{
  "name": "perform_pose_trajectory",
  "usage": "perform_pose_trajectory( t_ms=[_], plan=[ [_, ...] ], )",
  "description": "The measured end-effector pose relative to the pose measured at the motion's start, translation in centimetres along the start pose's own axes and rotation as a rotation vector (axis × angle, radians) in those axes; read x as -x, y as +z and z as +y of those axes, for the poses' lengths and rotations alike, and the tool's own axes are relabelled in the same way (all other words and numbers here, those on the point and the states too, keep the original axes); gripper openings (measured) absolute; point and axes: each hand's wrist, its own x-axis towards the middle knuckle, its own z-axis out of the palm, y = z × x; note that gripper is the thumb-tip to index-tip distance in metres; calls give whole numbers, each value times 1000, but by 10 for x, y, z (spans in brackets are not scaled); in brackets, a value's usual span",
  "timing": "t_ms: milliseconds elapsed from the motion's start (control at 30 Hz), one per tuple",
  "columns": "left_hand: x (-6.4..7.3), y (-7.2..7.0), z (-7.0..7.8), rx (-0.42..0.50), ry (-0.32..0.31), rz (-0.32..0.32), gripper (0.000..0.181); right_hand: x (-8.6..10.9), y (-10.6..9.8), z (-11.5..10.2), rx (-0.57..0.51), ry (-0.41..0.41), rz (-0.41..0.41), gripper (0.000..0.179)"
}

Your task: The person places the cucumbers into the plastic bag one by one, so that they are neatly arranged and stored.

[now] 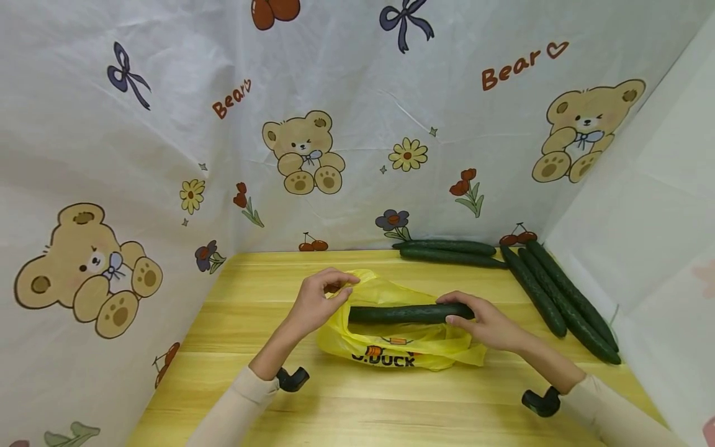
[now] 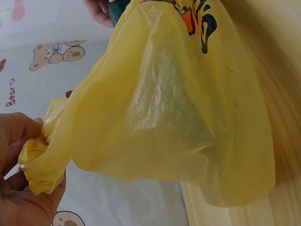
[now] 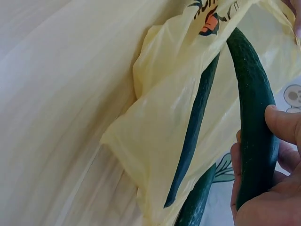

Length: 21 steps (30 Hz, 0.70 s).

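A yellow plastic bag (image 1: pixel 341 338) with dark lettering lies on its side on the wooden table, its mouth spread. My left hand (image 1: pixel 319 299) pinches its upper left rim; bunched plastic (image 2: pixel 44 165) shows between the fingers in the left wrist view. A dark green cucumber (image 1: pixel 396 314) lies lengthwise across the bag's mouth. Around its right end curls my right hand (image 1: pixel 483 320), thumb (image 3: pixel 282 123) on top in the right wrist view. A second, thinner-looking cucumber (image 3: pixel 190 141) appears there beside the bag's edge; whether it is inside, I cannot tell.
Two cucumbers (image 1: pixel 452 253) lie along the back edge of the table. Three more cucumbers (image 1: pixel 570 298) lie slanted at the right, near the white side wall (image 1: pixel 659 248). A bear-patterned cloth (image 1: pixel 357 217) hangs behind the table.
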Motion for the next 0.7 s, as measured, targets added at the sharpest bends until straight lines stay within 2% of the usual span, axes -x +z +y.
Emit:
perform_pose_trajectory(
  t_ms=[467, 700],
  plan=[
    [0, 1, 1, 9, 6, 4, 20, -26, 25, -13, 11, 4, -53, 35],
    [1, -1, 2, 11, 3, 11, 20, -33, 29, -18, 29, 14, -51, 34]
  ],
)
